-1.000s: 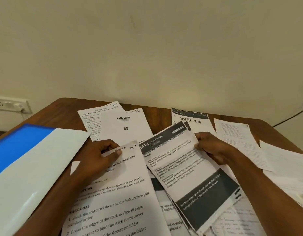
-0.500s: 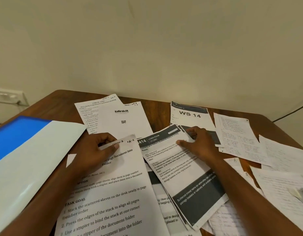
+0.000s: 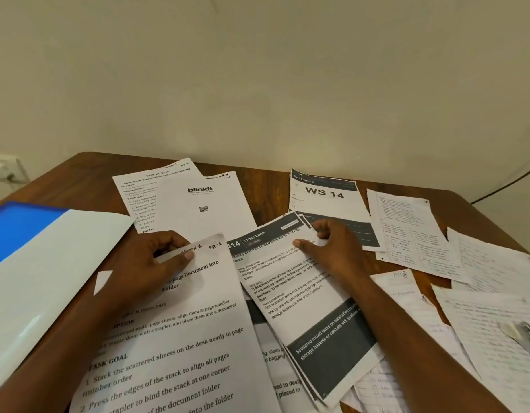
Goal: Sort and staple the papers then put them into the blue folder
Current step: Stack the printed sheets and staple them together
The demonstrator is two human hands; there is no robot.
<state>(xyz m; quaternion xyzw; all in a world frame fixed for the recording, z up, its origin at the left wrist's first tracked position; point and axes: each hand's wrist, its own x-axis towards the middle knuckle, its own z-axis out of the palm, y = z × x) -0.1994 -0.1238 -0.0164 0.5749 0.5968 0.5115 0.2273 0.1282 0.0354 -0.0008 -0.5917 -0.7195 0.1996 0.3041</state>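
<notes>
The sorting is only beginning: the left hand [image 3: 144,263] is pinching one printed sheet [image 3: 174,338], the right hand [image 3: 329,248] is gripping the grey-banded sheets [image 3: 302,296], while other papers [image 3: 412,234] are lying unstapled on the counter [image 3: 269,189] beside the blue folder [image 3: 16,225].

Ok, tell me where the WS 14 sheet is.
In the head view the WS 14 sheet lies flat at the table's far edge, right of centre, just beyond the right hand, between the blinkit sheet and a handwritten page.

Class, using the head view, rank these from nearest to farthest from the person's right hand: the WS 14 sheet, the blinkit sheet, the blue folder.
From the right hand:
1. White WS 14 sheet, just behind it.
2. White blinkit sheet, centre-left.
3. Blue plastic folder, far left.
</notes>
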